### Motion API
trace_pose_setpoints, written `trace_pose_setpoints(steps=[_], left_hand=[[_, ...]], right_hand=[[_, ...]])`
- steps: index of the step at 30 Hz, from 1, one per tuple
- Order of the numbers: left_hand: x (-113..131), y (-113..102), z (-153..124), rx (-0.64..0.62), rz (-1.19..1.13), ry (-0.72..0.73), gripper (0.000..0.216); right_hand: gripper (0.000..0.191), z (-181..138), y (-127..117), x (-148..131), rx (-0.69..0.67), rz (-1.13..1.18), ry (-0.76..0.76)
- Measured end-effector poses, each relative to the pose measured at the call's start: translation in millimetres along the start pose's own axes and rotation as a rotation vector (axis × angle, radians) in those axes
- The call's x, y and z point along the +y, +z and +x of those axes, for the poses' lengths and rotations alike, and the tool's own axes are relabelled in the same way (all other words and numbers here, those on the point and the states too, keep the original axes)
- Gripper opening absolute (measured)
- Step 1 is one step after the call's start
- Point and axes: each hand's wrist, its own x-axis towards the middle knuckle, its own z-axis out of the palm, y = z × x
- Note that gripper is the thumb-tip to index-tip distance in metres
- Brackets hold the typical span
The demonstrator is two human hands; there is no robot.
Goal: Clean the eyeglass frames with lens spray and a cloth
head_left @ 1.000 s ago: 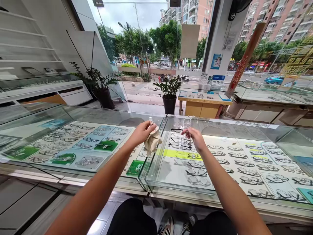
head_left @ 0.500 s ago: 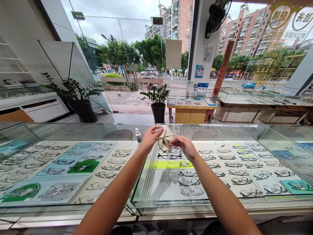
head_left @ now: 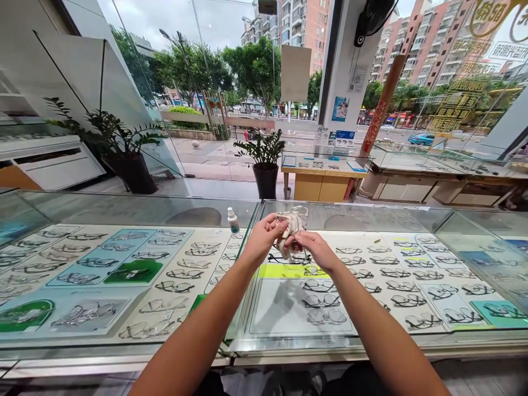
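Note:
Above the glass counter, my left hand point(head_left: 265, 235) pinches a crumpled cream cloth point(head_left: 292, 223) between thumb and fingers. My right hand point(head_left: 317, 246) is closed close beside it, its fingers on a pair of clear-framed eyeglasses point(head_left: 302, 211). The cloth is bunched against the glasses and covers most of them, so only part of the pale rim shows. Just left of my left hand, a small white bottle point(head_left: 233, 220) with a label stands upright on the counter.
Under the glass top of the display case point(head_left: 289, 344) lie rows of eyeglasses point(head_left: 325, 317). A second case with more frames point(head_left: 175, 286) adjoins on the left. Beyond the counter stand a potted plant point(head_left: 265, 179) and a low wooden display table point(head_left: 307, 187).
The cloth has gone from hanging loose to being gathered around the glasses. My right hand has moved in closer to my left. The camera view has tilted down slightly.

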Motion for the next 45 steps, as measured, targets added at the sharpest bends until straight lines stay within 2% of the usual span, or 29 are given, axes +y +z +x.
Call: trace_pose_setpoints(steps=[6,9,15,20,22,28,29,33,34,36,40,42,45], left_hand=[[4.4,10.5,-9.2,-0.179,-0.070,-0.098,0.049],[3.7,15.9,-13.1,-0.170,-0.087,-0.080,0.049],[-2.1,19.7,-12.7,-0.013,-0.066,0.063,0.049],[12.7,10.2,-12.2,-0.185,-0.077,-0.025,0.047],[14.7,11.1,-13.9,-0.194,-0.089,-0.028,0.048],[3.8,19.1,-15.0,0.056,-0.058,0.090,0.047],[4.4,17.0,-14.2,0.043,-0.062,0.077,0.048],[13.9,7.2,-12.6,-0.193,-0.047,-0.052,0.047],[15.2,7.1,-12.8,-0.215,-0.044,-0.053,0.048],[13.8,10.5,-13.4,-0.171,-0.038,0.003,0.048],[4.6,17.4,-12.9,0.002,-0.027,0.116,0.045],[4.4,15.5,-12.1,-0.029,-0.047,0.083,0.047],[8.9,11.8,-12.7,-0.149,-0.066,0.009,0.049]], right_hand=[[0.048,-0.6,-2.2,-0.6,-0.019,0.004,0.036],[0.049,-1.4,1.2,-0.8,-0.020,0.010,0.062],[0.048,-5.1,15.8,-5.9,-0.003,-0.058,0.033],[0.042,-6.2,12.6,-4.0,0.099,-0.077,-0.004],[0.042,-5.7,12.4,-1.6,0.137,-0.039,-0.002],[0.040,-5.8,24.6,-0.1,0.141,0.029,0.043],[0.039,-5.8,24.7,-0.1,0.137,0.018,0.039],[0.040,-3.9,17.4,3.0,0.158,0.021,0.013],[0.040,-3.5,15.9,4.3,0.163,0.034,0.014],[0.039,-3.4,15.6,6.7,0.165,0.051,0.026],[0.033,-4.8,19.1,8.8,0.120,0.015,0.042],[0.032,-4.5,17.6,8.9,0.117,0.029,0.031],[0.036,-2.9,13.7,9.3,0.159,0.093,0.016]])
